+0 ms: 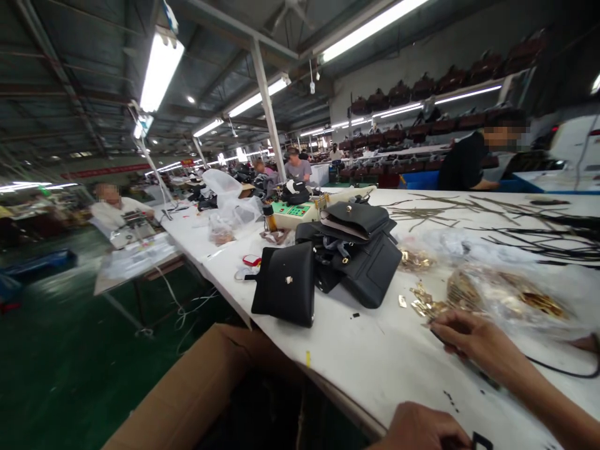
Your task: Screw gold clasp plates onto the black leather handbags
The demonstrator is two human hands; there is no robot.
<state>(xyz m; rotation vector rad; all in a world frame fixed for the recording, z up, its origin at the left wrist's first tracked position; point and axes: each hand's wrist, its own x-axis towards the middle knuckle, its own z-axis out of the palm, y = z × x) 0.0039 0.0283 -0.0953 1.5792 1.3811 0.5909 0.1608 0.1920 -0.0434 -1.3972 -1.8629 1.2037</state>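
Black bags (359,250) lie in a heap on the white table (347,350), one with its flap side up on top, and a separate black pouch (285,282) with a small metal clasp lies just beside them, near the table's edge. To the right of the heap, the right hand (469,342) has its thumb and fingers closed together on what looks like a dark strip (485,377), blurred and partly hidden under the palm, just beside a small pile of gold metal pieces (424,303). The left hand (422,428), cut off by the bottom of the view, has curled fingers near a black frame (482,441); whether they grip it, I cannot tell. The two hands are apart from each other. Beyond the right hand lies a clear plastic bag (515,297) with more gold pieces inside, and part of another hand (585,343) shows at the right edge, near a thin black cord (562,374). Farther back on the table are olive strips (435,209), black cords (544,244) and a pale green machine (295,212) with a button panel. A cardboard box (187,387) stands below the table's near edge.
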